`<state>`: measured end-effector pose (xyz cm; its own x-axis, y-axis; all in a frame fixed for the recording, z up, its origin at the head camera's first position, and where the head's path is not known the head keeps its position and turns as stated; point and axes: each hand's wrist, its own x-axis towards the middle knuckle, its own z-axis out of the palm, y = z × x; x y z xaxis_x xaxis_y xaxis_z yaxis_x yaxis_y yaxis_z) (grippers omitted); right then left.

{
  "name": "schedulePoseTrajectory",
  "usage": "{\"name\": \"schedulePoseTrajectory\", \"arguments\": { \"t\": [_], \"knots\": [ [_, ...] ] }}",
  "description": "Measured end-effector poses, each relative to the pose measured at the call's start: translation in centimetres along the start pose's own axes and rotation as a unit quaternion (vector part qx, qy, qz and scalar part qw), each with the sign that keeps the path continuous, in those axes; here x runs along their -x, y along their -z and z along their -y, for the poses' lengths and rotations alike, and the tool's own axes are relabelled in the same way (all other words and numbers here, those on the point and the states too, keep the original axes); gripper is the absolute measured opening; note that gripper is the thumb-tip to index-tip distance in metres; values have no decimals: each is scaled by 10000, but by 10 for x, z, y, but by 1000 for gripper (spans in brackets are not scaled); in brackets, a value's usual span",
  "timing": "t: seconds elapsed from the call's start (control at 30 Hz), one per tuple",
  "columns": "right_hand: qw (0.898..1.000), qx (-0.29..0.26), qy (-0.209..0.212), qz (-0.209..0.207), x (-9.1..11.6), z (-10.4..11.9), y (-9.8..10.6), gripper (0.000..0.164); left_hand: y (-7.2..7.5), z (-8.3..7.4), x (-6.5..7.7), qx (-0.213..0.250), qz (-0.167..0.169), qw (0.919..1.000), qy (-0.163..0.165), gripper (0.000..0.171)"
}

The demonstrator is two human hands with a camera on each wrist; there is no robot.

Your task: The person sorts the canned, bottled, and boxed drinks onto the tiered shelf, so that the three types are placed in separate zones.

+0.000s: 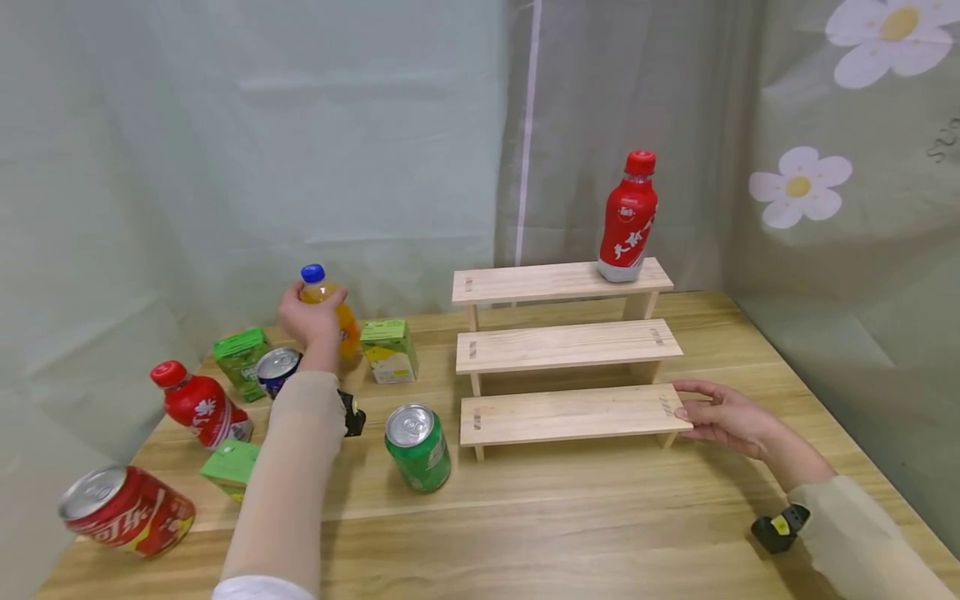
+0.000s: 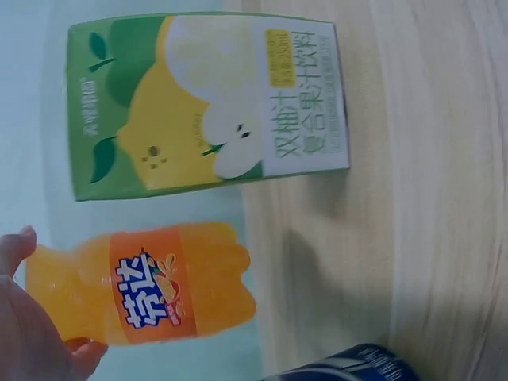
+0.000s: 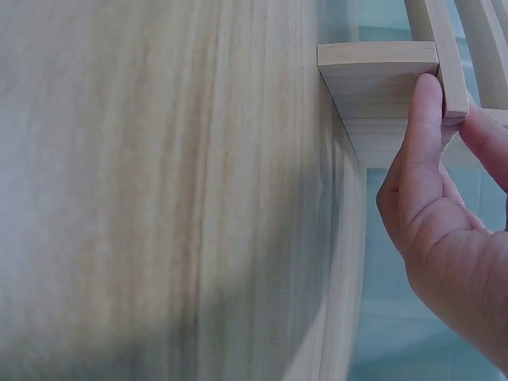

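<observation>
My left hand (image 1: 311, 323) grips an orange soda bottle (image 1: 348, 332) with a blue cap near its neck, at the back left of the table. In the left wrist view, the bottle's base stands away from a shadow on the wood. A green and yellow juice carton (image 2: 214, 99) is upright just beside it. My right hand (image 1: 733, 422) pinches the right end of the lowest board of a three-step wooden rack (image 1: 562, 415), thumb on top and fingers underneath. On the rack's top step stands a red-wrapped bottle (image 1: 628, 218).
A green can (image 1: 418, 450) stands left of the rack. Around my left arm are a dark blue can (image 1: 277, 367), a green carton (image 1: 243, 362), another red bottle (image 1: 201, 407), a partly hidden green carton (image 1: 231, 467) and a red can (image 1: 131, 510). Curtains (image 1: 337, 125) enclose the table.
</observation>
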<state>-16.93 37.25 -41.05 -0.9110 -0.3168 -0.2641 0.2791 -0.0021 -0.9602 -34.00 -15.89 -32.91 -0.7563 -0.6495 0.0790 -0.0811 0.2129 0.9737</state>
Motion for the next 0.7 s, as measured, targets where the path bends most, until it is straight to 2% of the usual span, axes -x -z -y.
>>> {"name": "schedulePoseTrajectory", "arguments": {
  "t": [0.4,0.7],
  "knots": [
    [9999,-134,-6,48,1,1,-1,32,12,-30,-1,-390,528,9971,-388,68],
    [9996,-281,29,82,1,-1,-2,32,27,-61,5,-390,1137,9888,-890,73]
  ]
}}
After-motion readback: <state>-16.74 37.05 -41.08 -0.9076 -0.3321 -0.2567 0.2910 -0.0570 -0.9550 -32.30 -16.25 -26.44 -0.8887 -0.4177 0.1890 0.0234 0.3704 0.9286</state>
